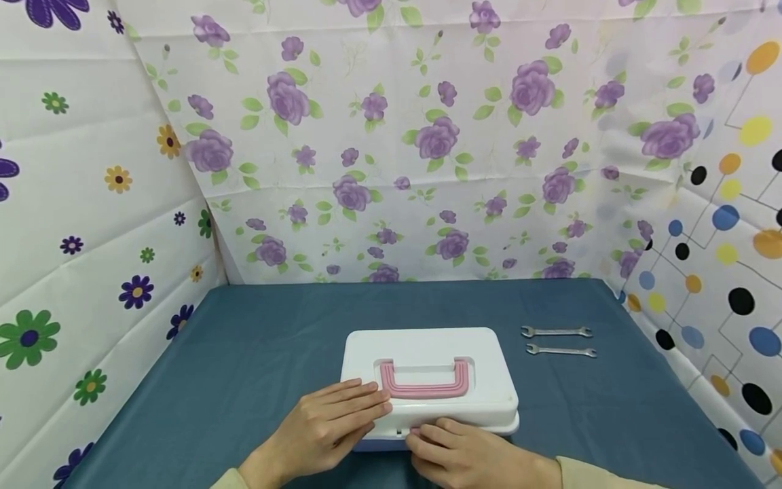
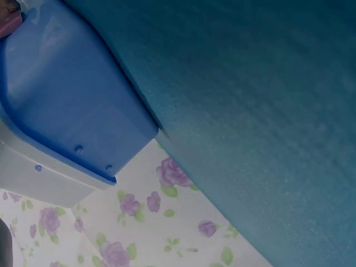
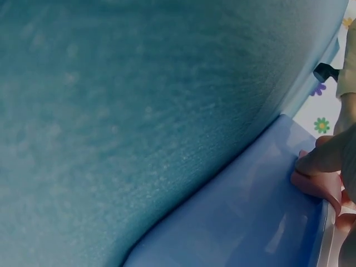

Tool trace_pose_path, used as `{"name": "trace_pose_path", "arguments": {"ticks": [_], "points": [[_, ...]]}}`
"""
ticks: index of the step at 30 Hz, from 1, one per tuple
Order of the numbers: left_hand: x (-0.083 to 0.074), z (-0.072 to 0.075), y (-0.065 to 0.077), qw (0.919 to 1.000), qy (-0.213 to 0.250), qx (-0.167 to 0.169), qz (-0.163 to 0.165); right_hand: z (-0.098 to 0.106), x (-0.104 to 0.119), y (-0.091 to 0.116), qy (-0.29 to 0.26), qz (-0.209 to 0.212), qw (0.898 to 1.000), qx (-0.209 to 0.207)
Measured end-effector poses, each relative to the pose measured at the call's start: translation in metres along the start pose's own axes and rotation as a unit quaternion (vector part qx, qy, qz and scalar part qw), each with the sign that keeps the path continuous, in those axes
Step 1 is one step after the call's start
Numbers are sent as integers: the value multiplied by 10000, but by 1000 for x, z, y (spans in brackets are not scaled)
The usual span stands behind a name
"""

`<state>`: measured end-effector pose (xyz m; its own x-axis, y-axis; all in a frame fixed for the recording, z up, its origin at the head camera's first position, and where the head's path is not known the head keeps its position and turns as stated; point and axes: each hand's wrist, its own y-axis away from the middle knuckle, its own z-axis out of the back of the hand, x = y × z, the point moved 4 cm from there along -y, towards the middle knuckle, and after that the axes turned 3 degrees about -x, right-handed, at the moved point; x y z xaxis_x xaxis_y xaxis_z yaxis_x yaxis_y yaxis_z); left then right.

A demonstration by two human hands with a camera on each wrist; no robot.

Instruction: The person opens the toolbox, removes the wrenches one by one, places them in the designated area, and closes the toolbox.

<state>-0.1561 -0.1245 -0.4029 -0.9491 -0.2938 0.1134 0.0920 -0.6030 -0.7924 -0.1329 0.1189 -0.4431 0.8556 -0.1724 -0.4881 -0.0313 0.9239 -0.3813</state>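
A white-lidded storage box (image 1: pixel 427 345) with a blue base (image 2: pixel 72 89) stands shut near the table's front. Its pink carrying handle (image 1: pixel 426 391) lies folded flat on the lid. My left hand (image 1: pixel 326 422) rests on the lid's front left part, its fingers extended together beside the handle. At the front edge, my right hand (image 1: pixel 467 454) grips a pink latch (image 3: pixel 318 184). In the right wrist view its thumb lies on the latch's lower end, with fingertips at the upper side. The left hand's fingers are out of sight in the left wrist view.
Two open-ended wrenches, a rear one (image 1: pixel 557 332) and a front one (image 1: pixel 561 352), lie to the right of the box. A dark teal cloth (image 1: pixel 269 339) covers the table. Patterned sheets (image 1: pixel 366 136) hang at the back and both sides.
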Motion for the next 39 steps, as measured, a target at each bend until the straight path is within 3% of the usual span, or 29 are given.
{"name": "trace_pose_path", "arguments": {"ticks": [7, 19, 25, 32, 34, 37, 39], "points": [[-1, 2, -2, 9993, 235, 109, 255, 3, 1, -1, -93, -62, 9999, 46], [-3, -2, -3, 9993, 187, 40, 321, 7, -1, 1, -176, -62, 9998, 113], [0, -3, -3, 9982, 253, 109, 526, 7, -5, 1, -260, -123, 9995, 113], [1, -4, -7, 9979, 250, 219, 551, 11, -8, 3, -222, -89, 9993, 270], [1, -3, -10, 9977, 287, 286, 547, 15, -8, 1, -295, -91, 9992, 254], [2, 2, -17, 9977, 314, 289, 531, 30, -13, -3, -893, -236, 9957, 103], [4, 7, -25, 9981, 289, 166, 515, 47, -24, -9, -1369, -422, 9893, -286]]}}
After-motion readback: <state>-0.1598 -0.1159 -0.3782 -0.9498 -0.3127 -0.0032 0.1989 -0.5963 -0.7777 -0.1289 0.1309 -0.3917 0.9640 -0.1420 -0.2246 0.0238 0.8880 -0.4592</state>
